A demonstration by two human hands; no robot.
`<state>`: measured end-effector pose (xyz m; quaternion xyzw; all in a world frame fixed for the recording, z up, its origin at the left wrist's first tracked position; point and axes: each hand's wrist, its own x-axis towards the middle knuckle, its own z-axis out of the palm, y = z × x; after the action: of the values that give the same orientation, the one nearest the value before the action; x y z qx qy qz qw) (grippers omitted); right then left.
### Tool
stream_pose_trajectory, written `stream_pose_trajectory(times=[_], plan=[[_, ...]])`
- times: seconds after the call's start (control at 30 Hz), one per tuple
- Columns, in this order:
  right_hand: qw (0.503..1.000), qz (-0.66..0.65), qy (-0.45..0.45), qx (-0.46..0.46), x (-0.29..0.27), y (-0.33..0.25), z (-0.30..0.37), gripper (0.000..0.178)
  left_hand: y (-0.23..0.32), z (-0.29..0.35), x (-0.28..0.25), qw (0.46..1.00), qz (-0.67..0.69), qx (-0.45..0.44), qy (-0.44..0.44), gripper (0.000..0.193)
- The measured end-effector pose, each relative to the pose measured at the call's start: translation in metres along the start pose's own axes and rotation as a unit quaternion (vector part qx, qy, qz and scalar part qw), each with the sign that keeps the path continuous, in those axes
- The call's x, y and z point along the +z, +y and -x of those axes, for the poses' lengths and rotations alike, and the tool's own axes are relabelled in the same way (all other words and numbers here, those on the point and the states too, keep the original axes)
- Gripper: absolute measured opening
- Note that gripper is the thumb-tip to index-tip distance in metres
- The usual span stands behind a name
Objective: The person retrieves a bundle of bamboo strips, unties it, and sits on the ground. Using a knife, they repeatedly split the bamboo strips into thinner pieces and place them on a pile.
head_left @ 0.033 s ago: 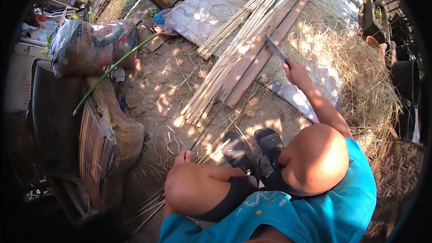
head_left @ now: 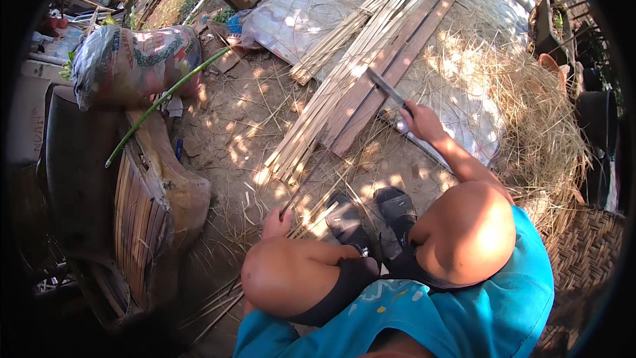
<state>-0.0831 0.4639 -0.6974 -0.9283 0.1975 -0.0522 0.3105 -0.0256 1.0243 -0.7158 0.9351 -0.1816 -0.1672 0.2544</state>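
My right hand (head_left: 422,121) is closed round the handle of a knife (head_left: 387,87). Its blade points up and left, over the reddish-brown wooden planks (head_left: 361,109); whether it touches them I cannot tell. Beyond my left knee, my left hand (head_left: 276,225) grips the near end of a thin dark strip (head_left: 310,178). That strip slants up and right toward the planks and seems to follow the dark line between them. Pale split strips (head_left: 318,126) lie in a long bundle along the planks' left side. Shorter pale strips (head_left: 317,220) lie beside my shoes.
A stuffed plastic sack (head_left: 142,59) and a green stalk (head_left: 162,99) are at left, above a carved wooden block (head_left: 179,189) beside a stack of brown slats (head_left: 138,235). Straw-like shavings (head_left: 530,119) heap up at right. A woven mat (head_left: 586,252) lies at lower right.
My right hand and the knife have shifted left and toward me along the planks. My left hand has moved slightly forward, so more of it shows past my knee.
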Motion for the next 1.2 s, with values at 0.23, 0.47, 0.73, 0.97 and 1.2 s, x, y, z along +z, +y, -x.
stream_pose_trajectory(times=[0.23,0.47,0.73,0.97,1.2], plan=[[0.995,0.071,0.056,0.039,-0.011,0.038,0.003,0.038,0.066,-0.052,0.008,0.960,-0.203,-0.067,-0.180,0.042],[0.998,0.019,-0.057,-0.015,0.003,-0.012,0.017,0.036,0.050,-0.067,-0.004,0.958,0.118,-0.032,-0.258,0.054],[0.998,0.048,0.036,-0.014,-0.014,0.039,0.007,0.028,-0.008,0.004,-0.036,0.952,0.029,-0.262,-0.153,0.074],[0.998,0.034,0.034,-0.033,0.010,0.029,0.012,0.034,0.029,-0.062,0.002,0.981,0.107,-0.064,-0.151,0.058],[0.981,-0.020,-0.055,-0.184,0.026,-0.028,0.026,0.034,0.056,-0.071,0.007,0.969,0.165,-0.122,-0.138,0.052]])
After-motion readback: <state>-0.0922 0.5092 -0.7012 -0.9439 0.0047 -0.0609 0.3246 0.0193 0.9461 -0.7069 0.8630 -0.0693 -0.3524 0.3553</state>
